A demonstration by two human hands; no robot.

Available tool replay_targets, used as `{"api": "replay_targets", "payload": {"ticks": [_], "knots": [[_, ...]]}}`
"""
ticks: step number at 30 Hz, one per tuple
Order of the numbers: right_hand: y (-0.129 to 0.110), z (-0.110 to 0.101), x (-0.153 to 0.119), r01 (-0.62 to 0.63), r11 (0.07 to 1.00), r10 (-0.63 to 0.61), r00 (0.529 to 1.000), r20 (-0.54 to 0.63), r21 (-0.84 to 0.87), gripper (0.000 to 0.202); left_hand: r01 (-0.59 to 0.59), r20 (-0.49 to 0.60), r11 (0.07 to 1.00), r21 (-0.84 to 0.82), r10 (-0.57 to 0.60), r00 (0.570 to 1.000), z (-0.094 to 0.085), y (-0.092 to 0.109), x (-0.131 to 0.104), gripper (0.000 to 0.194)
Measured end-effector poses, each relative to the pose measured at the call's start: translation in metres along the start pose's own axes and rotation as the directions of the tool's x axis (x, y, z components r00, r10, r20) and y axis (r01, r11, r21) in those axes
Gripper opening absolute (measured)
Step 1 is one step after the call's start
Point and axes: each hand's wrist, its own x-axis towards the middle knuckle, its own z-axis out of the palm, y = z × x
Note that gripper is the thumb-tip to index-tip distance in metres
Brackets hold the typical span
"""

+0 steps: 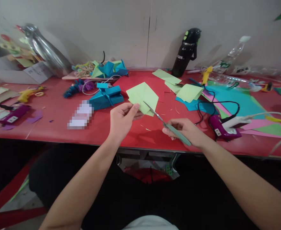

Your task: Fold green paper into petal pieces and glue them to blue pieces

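A folded light-green paper (145, 94) is pinched between thumb and fingers of the left hand (124, 116), at twelve o'clock. Green-handled scissors (178, 134) are grasped in the right hand (182, 129), their blades pointed toward ten o'clock and laid over the paper. A black bottle (185, 52) is seen at one o'clock.

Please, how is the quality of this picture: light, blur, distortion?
All in the head view: the green paper and scissors look slightly soft; glare streaks the steel flask; faint shadows fall on the wall; dark clothing loses detail; flask and clear bottle lean outward, possibly lens distortion; one patch is pixelated.
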Motion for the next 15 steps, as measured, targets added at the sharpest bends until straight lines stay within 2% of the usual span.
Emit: {"api": "replay_targets", "payload": {"ticks": [15], "knots": [[0.0022, -0.0008, 0.0004, -0.011, 1.000, 0.010, 1.000, 0.013, 0.017, 0.037, -0.024, -0.005, 0.999, -0.022, 0.024, 1.000, 0.0007, 0.0018, -0.0014, 0.029]]}}
